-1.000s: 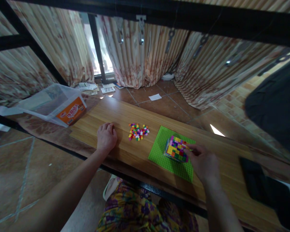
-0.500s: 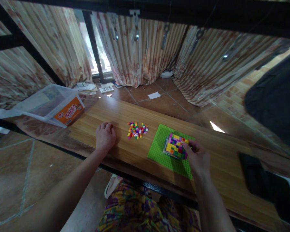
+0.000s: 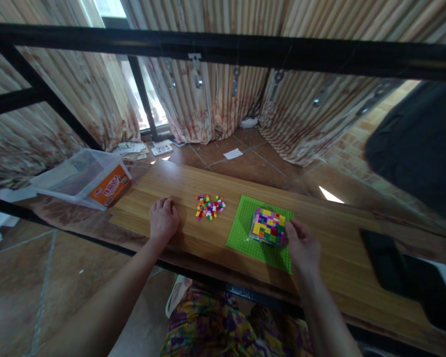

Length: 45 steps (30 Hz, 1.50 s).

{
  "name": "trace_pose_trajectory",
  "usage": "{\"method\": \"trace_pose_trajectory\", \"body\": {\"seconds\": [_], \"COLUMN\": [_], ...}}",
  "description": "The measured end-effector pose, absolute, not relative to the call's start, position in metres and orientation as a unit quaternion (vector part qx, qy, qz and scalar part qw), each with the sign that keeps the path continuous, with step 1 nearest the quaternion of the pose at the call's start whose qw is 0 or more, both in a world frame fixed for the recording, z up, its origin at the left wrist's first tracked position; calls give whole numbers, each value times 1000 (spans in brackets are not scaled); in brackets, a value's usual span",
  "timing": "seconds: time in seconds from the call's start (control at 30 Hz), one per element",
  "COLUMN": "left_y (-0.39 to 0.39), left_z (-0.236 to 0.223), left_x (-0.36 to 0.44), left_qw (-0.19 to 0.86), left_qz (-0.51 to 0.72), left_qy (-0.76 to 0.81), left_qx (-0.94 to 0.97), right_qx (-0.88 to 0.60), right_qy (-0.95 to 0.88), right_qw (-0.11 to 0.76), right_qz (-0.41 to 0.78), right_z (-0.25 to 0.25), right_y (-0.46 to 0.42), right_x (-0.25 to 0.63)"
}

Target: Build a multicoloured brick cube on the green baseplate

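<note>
A block of small coloured building bricks [image 3: 269, 224], yellow, purple, pink, red and green on top, sits on a green studded baseplate [image 3: 239, 233]. My right hand [image 3: 303, 243] is at the block's right edge, thumb and fingers drawn together; whatever is between the fingertips is hidden or too small to name. On the wooden board to the left, my left hand [image 3: 164, 218] rests with its fingers curled in, and nothing shows in it. Just right of that hand lies a loose pile of small coloured bricks [image 3: 208, 207].
A clear plastic box [image 3: 74, 191] with an orange label stands at the left end of the wooden board [image 3: 193, 243]. Dark flat objects [image 3: 384, 263] lie at the right end. A black metal bar [image 3: 223, 47] crosses above. Papers [image 3: 132, 148] lie on the floor beyond.
My right hand has drawn back from the block's top to its right edge, uncovering the upper right bricks. The left hand keeps its place by the pile. The camera view has tilted up slightly.
</note>
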<state>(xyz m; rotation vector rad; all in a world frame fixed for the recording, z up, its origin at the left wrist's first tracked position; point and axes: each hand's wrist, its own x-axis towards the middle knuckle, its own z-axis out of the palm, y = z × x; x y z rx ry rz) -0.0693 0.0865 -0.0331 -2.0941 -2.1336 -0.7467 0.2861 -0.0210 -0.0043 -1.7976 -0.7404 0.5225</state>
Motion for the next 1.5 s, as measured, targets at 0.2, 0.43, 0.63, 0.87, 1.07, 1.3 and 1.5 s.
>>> {"method": "trace_pose_trajectory", "body": {"seconds": [0.2,0.43,0.63,0.87,1.07,1.3,1.5], "left_y": [87,85,83,82,81,83,84], "left_z": [-35,-33,-35,-34,-35,-36,-35], "left_x": [-70,-67,-66,-65,-64,-66,-66], "left_qw": [43,29,20,6,11,6,7], "left_qz": [-241,-235,-242,-251,-248,-246,-249], "left_qy": [-692,-702,-704,-707,-708,-706,-704], "left_qx": [-680,-672,-667,-661,-661,-664,-665], "right_qx": [-715,-608,-633,-619,-631,-645,-629], "right_qy": [-371,-608,-639,-706,-730,-718,-683], "right_qw": [574,448,394,316,254,251,352], "right_qz": [144,244,191,131,70,66,116], "right_z": [23,0,-23,-26,-30,-27,-29], "right_y": [-57,-58,-14,26,35,33,16], "right_x": [239,160,152,133,122,122,129]}}
